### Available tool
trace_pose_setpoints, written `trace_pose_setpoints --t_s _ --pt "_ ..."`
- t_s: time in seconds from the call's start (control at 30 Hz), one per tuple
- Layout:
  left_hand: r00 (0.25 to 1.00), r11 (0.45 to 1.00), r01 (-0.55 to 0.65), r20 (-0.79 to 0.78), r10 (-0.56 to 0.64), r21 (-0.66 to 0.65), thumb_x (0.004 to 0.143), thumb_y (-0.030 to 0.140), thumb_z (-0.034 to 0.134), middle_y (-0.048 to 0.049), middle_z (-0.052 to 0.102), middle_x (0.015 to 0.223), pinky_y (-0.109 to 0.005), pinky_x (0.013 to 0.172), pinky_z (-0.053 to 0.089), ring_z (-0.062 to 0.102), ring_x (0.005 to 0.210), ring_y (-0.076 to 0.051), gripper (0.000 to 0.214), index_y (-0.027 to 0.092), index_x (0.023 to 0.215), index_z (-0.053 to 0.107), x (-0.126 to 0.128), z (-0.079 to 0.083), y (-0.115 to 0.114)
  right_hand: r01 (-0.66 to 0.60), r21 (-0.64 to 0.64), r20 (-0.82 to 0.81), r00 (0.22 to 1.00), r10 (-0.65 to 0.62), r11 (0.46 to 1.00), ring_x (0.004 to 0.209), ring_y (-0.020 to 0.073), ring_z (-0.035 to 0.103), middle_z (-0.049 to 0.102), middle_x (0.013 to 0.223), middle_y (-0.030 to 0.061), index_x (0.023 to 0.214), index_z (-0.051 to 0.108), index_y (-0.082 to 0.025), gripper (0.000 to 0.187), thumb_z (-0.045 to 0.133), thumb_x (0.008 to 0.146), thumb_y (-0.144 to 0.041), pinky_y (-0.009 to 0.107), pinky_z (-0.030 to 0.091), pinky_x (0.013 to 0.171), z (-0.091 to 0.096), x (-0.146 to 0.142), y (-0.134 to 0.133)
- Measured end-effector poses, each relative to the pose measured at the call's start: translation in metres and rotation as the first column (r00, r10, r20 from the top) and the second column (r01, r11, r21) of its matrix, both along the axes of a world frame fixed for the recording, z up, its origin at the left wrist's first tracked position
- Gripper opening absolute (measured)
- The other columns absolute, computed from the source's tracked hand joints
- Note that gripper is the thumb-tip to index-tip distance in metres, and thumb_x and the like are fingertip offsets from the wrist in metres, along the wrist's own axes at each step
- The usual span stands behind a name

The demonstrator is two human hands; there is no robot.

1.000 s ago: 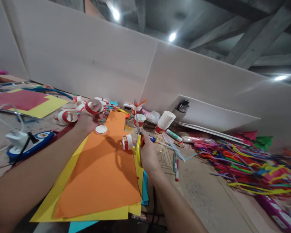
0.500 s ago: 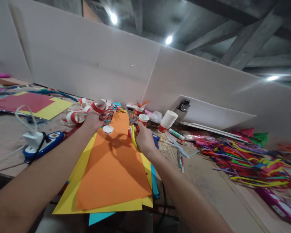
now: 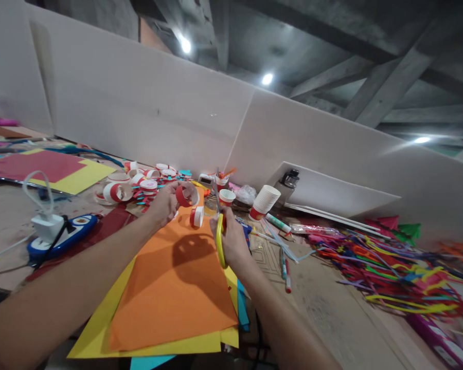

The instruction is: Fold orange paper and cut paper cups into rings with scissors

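Note:
My left hand (image 3: 165, 206) pinches a red-and-white ring cut from a paper cup (image 3: 187, 195) above the far end of an orange sheet (image 3: 165, 303). My right hand (image 3: 233, 237) is wrapped round the yellow handles of a pair of scissors (image 3: 220, 241), blades pointing up and away. Close to its fingertips is a short red-and-white cup piece (image 3: 196, 217); whether the fingers touch it I cannot tell. Yellow sheets (image 3: 96, 324) and a blue sheet (image 3: 152, 363) stick out from under the orange one.
Cut cup rings (image 3: 118, 192) are heaped at the back left, beside a blue power strip (image 3: 61, 237). Past my right hand stand a paper cup (image 3: 227, 196), a stack of cups (image 3: 265, 202) and a dark-capped bottle (image 3: 287, 186). Colourful pipe cleaners (image 3: 393, 267) spread on the right.
My left hand has come right and nearer from the heap with the ring, towards the scissors. My right hand has shifted slightly right and lower, still gripping the scissors.

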State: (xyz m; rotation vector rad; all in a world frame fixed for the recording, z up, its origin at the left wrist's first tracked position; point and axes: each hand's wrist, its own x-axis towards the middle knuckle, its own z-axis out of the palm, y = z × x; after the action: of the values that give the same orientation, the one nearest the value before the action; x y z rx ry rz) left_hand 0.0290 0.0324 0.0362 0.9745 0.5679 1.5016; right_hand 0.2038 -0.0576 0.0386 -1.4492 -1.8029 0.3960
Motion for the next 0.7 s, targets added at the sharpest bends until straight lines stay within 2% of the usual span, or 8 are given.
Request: trace_pose_setpoints --t_s 0.1,0.2,0.3,0.43,0.6,0.7 --pt "0.999 0.999 0.032 0.0 -0.032 -0.032 0.062 0.021 0.078 -0.0003 0.063 0.069 -0.021 0.057 0.042 0.056 0.061 -0.01 0.02 0.014 0.072 0.063 0.006 -0.001 -0.009 -0.008 0.03 0.058 0.998 0.006 1.0 0.081 0.0184 0.058 0.065 0.093 0.0065 0.111 0.056 -0.017 0.029 0.048 0.089 -0.035 0.029 0.045 0.076 -0.007 0.007 -0.012" --pt "1.0 1.0 -0.004 -0.018 0.004 0.001 0.063 0.021 0.078 0.0014 0.061 0.067 -0.019 0.055 0.039 0.053 0.059 -0.008 0.019 0.014 0.072 0.063 0.008 -0.002 -0.013 -0.039 0.05 0.114 0.993 0.033 0.998 0.089 0.0193 0.058 0.065 0.101 0.0071 0.115 0.057 -0.02 0.03 0.049 0.09 -0.034 0.029 0.044 0.08 -0.013 0.01 -0.014" --pt "0.999 0.999 -0.036 0.027 0.036 -0.004 0.063 0.022 0.077 0.0025 0.06 0.068 -0.019 0.056 0.041 0.052 0.057 -0.007 0.019 0.014 0.074 0.063 0.013 -0.001 -0.017 -0.038 0.041 0.171 0.985 0.031 0.998 0.087 0.0198 0.057 0.065 0.1 0.0073 0.116 0.058 -0.02 0.031 0.049 0.09 -0.035 0.029 0.043 0.077 -0.015 0.011 -0.014" --pt "0.997 0.999 -0.02 0.069 0.023 -0.038 0.062 0.017 0.076 0.0028 0.06 0.065 -0.02 0.055 0.041 0.053 0.056 -0.008 0.02 0.015 0.074 0.06 0.018 0.0 -0.02 -0.021 0.019 0.203 0.979 0.017 1.0 0.078 0.0186 0.054 0.063 0.091 0.0062 0.112 0.059 -0.021 0.028 0.049 0.09 -0.034 0.027 0.041 0.069 -0.015 0.009 -0.015" --pt "0.999 0.999 0.007 -0.037 -0.006 0.036 0.066 0.02 0.076 0.0006 0.061 0.068 -0.021 0.056 0.042 0.055 0.059 -0.009 0.02 0.013 0.078 0.061 0.017 -0.002 -0.021 -0.009 -0.001 0.138 0.99 0.009 1.0 0.073 0.0176 0.053 0.062 0.085 0.0043 0.11 0.058 -0.021 0.027 0.049 0.09 -0.035 0.027 0.039 0.067 -0.014 0.01 -0.015" --pt "0.999 0.999 0.042 -0.012 -0.042 0.01 0.065 0.021 0.074 0.001 0.058 0.063 -0.02 0.055 0.041 0.053 0.057 -0.009 0.018 0.012 0.073 0.06 0.018 0.0 -0.024 -0.004 0.022 0.066 0.998 0.003 1.0 0.074 0.0175 0.053 0.063 0.085 0.0041 0.103 0.057 -0.019 0.025 0.049 0.089 -0.039 0.027 0.039 0.068 -0.013 0.012 -0.014"
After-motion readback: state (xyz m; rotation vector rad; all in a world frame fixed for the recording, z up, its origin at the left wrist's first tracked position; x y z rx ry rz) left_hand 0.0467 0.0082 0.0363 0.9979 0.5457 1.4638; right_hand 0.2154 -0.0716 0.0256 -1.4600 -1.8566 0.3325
